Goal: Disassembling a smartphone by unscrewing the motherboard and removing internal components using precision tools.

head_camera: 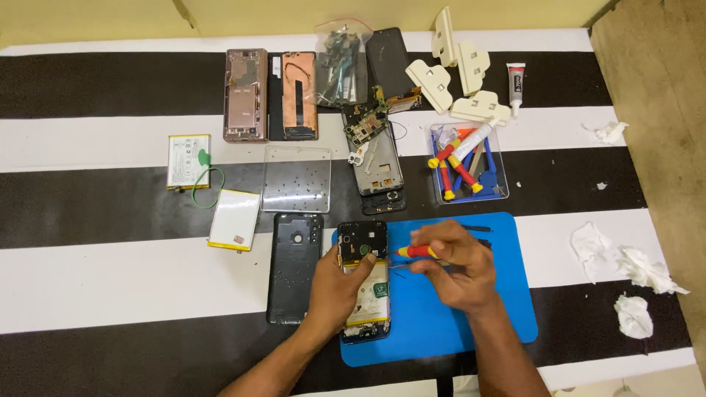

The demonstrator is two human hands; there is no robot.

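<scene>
Now opened phone (365,283) under left hand (334,287)

Crumpled tissues (634,292) lie right of the tool tray (500,192).
</scene>
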